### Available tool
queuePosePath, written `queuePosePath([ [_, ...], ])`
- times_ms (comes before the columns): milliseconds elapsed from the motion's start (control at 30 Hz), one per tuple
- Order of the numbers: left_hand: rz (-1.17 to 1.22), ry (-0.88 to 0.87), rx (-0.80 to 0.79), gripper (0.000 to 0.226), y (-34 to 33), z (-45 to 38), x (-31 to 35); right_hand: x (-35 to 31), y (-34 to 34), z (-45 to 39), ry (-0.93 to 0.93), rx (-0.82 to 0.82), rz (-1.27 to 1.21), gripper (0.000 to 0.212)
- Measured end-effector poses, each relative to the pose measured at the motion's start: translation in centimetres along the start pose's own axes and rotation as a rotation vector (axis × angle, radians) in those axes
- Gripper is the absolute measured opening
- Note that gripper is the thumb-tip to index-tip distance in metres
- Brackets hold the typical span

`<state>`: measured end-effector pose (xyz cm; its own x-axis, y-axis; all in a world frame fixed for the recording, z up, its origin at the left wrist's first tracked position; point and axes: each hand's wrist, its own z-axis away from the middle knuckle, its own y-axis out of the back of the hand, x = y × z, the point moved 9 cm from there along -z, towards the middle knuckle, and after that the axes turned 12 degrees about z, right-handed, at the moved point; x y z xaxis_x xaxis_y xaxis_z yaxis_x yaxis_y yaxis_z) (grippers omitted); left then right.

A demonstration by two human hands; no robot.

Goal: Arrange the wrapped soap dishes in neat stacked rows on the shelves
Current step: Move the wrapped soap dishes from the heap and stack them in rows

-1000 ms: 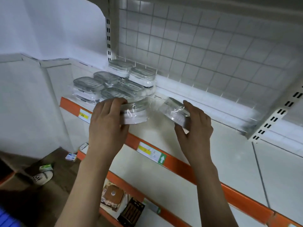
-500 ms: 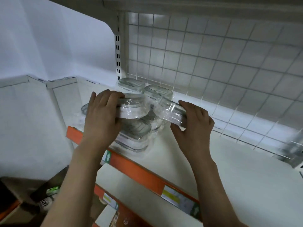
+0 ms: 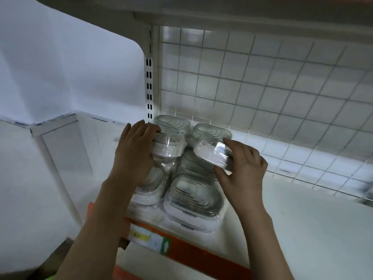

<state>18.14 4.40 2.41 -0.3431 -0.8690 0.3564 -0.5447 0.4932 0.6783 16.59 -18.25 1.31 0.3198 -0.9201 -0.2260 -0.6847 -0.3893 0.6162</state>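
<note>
On the white shelf [image 3: 302, 229] with its orange edge strip [image 3: 201, 253] sit the stacked soap dishes [image 3: 194, 196], above which your left hand [image 3: 134, 156] grips one wrapped dish [image 3: 169, 147] and your right hand [image 3: 245, 168] grips another wrapped dish [image 3: 212, 151]

left stack: the left hand [image 3: 134, 156] and its held dish [image 3: 168, 147] cover most of the left-front dish [image 3: 153, 190], so how many lie in the stack cannot be told
middle dish: the one behind the front dish [image 3: 194, 196] is partly hidden by the right hand [image 3: 243, 170] and its dish [image 3: 212, 153]
price tag [image 3: 150, 238]: print too blurred to read
right edge: a dark blurred thing [image 3: 366, 194] on the shelf [image 3: 302, 229], cut off by the frame
bottom left: floor and a green scrap, blurred and cut off
</note>
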Motion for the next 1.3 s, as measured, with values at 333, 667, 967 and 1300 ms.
queuePosePath([
  [333,0.123,-0.01,-0.158,0.062,-2.0,-0.8,-3.3,-3.3,-4.1,-0.2,0.127,-0.169,0.244,0.062],
  [667,0.175,0.029,-0.249,0.049,-3.5,-0.6,-3.7,-3.1,-5.2,0.2,0.034,-0.233,0.217,0.044],
  [967,0.194,0.014,-0.282,0.044,-4.2,-1.2,-3.7,-2.9,-6.1,-0.3,0.019,-0.248,0.254,0.043],
  [1300,0.069,0.044,-0.392,0.05,-4.2,-1.1,-3.1,-3.2,-6.1,-0.2,0.019,-0.407,0.233,0.045],
])
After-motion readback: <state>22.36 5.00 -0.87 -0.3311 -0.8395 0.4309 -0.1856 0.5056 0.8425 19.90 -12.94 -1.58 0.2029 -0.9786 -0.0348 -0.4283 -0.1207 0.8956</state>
